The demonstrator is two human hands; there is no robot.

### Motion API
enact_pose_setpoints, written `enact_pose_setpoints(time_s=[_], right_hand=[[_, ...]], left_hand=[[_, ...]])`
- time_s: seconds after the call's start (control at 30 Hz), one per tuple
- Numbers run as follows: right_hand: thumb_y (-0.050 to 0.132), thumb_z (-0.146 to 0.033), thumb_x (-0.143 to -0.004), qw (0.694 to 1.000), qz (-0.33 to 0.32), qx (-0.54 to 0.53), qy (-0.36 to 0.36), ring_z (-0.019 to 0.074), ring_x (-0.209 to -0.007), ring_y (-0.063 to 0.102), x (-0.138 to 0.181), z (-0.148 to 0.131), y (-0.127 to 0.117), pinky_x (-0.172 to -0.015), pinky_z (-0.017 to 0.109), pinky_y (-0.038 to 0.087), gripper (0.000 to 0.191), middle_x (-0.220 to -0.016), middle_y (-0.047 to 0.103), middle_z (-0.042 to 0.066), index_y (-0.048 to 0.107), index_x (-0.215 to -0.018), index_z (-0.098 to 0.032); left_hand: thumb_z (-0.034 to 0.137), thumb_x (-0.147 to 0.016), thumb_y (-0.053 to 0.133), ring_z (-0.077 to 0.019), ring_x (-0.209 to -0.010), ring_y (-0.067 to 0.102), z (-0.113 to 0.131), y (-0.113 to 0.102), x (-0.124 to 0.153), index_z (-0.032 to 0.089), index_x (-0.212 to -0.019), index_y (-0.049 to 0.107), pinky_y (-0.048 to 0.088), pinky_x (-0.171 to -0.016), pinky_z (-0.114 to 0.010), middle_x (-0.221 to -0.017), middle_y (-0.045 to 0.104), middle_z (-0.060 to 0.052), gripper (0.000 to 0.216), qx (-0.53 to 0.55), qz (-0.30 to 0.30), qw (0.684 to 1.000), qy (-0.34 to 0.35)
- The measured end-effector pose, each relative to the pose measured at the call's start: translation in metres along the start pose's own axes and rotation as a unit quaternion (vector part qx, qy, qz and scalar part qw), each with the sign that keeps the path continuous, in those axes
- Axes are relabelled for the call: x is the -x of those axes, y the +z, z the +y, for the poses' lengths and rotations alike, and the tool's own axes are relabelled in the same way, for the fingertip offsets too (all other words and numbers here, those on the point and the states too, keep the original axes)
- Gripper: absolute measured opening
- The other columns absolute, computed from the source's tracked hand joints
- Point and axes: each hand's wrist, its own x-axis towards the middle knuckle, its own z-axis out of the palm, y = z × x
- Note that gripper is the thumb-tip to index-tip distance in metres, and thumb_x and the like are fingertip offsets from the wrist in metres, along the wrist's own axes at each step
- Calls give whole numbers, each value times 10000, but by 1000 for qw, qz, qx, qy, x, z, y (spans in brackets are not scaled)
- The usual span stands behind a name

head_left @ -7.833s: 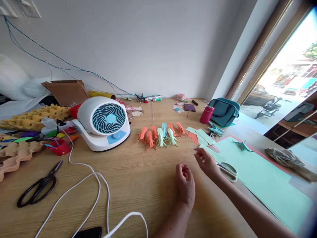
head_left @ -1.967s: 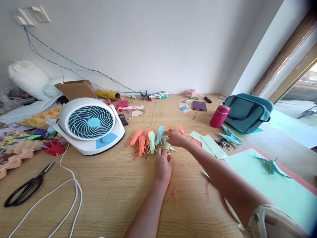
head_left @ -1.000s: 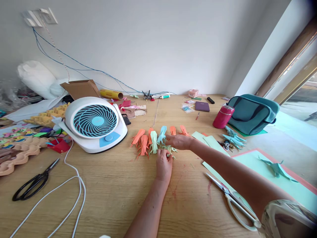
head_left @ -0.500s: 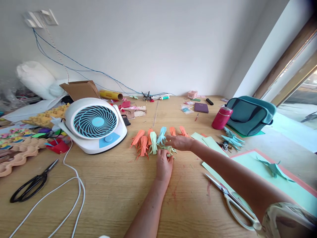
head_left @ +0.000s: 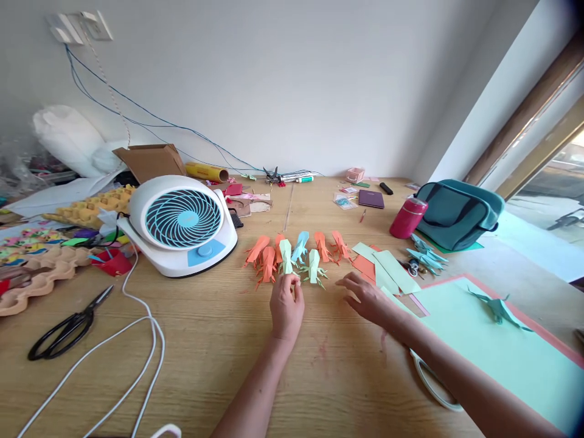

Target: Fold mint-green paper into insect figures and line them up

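Head view: wooden tabletop (head_left: 319,389), its far edge meeting the white wall (head_left: 296,91) well beyond both hands. Open run of wood between the two forearms, and from the left forearm leftward to the white cable (head_left: 150,317). Bounds on the right: paper strips (head_left: 396,271) and an orange slip (head_left: 365,267), just beyond the right hand; mint sheet (head_left: 493,353), right of the right forearm; scissors (head_left: 433,383), white-handled, partly covered by that forearm.

Left hand (head_left: 286,307): fingers bunched, thumb and index drawn together at the near end of a mint paper figure (head_left: 286,254); whether a leg is pinched cannot be told. Right hand (head_left: 365,298): loosely open, released, fingers parted, low over the wood; its fingertips point toward the second mint paper figure (head_left: 314,267), apart from it.

Folded paper figures, thin-legged, grouped before the hands: the two mint; one blue figure (head_left: 301,246), beyond the left fingertips; orange figures (head_left: 268,264), some left of the left fingertips, others beyond the gap between the hands.

Farther left of the left hand: fan (head_left: 182,219); black-handled shears (head_left: 70,322).
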Motion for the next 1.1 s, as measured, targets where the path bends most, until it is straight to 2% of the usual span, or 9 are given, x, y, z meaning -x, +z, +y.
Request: enact_pose_setpoints(time_s=[0.13,0.23,0.33,0.43,0.53,0.7,0.83,0.97,1.1], right_hand=[[519,-115,-895,1000,-10,-13,7,262,-995,623,16,-18,13,-873,431,532,338,-1093,609,107,596,-1204,-229],[525,-146,-904,1000,11,-5,22,251,-967,639,17,-25,20,-849,406,535,330,-1086,623,94,590,-1213,-241],[475,-162,-945,998,46,30,32,207,-900,663,0,-23,22,-779,333,544,274,-1081,630,82,573,-1192,-226],[432,-106,-942,996,44,76,10,193,-885,639,-36,-14,15,-762,312,524,310,-1094,608,92,564,-1204,-206],[460,-28,-878,991,10,129,-41,233,-938,581,-77,-3,3,-788,340,477,414,-1052,583,111,583,-1238,-191],[489,-17,-882,962,-86,213,-146,225,-859,519,-125,12,-8,-718,326,390,409,-1029,569,117,640,-1205,-218],[492,-44,-913,938,-127,252,-199,208,-832,509,-141,18,-6,-699,320,358,371,-1090,566,114,637,-1192,-238],[496,-32,-902,923,-146,274,-229,208,-868,531,-148,18,-5,-699,314,359,373,-1143,558,115,626,-1183,-240],[483,-29,-909,910,-158,289,-251,211,-854,545,-151,15,-5,-711,323,376,360,-1104,572,118,621,-1179,-221]], left_hand=[[36,-870,493,-162,-779,579,-1,-2,15,209,-881,527,489,-719,-265,-865,608,-24,176,1,-23,1000,6],[44,-868,512,-173,-804,592,2,2,18,210,-893,527,500,-736,-284,-873,610,-28,169,-7,-35,999,10],[121,-864,589,-220,-884,601,5,8,12,212,-943,542,503,-794,-352,-923,617,-51,129,-22,-45,999,20],[218,-837,670,-261,-903,601,8,17,4,213,-962,559,498,-788,-392,-942,614,-69,168,-55,-63,996,35],[269,-819,705,-273,-903,605,10,25,-1,208,-943,556,492,-763,-389,-956,613,-80,203,-103,-84,990,39],[258,-833,698,-259,-907,606,8,33,-6,207,-912,524,482,-750,-368,-943,603,-64,198,-99,-103,990,12],[182,-842,666,-240,-894,601,4,36,-8,210,-907,502,476,-737,-353,-946,593,-50,179,-75,-101,992,-2],[185,-852,655,-229,-848,597,1,38,-9,215,-905,491,473,-698,-340,-934,573,-44,175,-58,-86,995,-4],[161,-850,644,-221,-831,602,1,39,-9,217,-883,489,469,-673,-326,-935,565,-42,168,-66,-80,995,-6]])
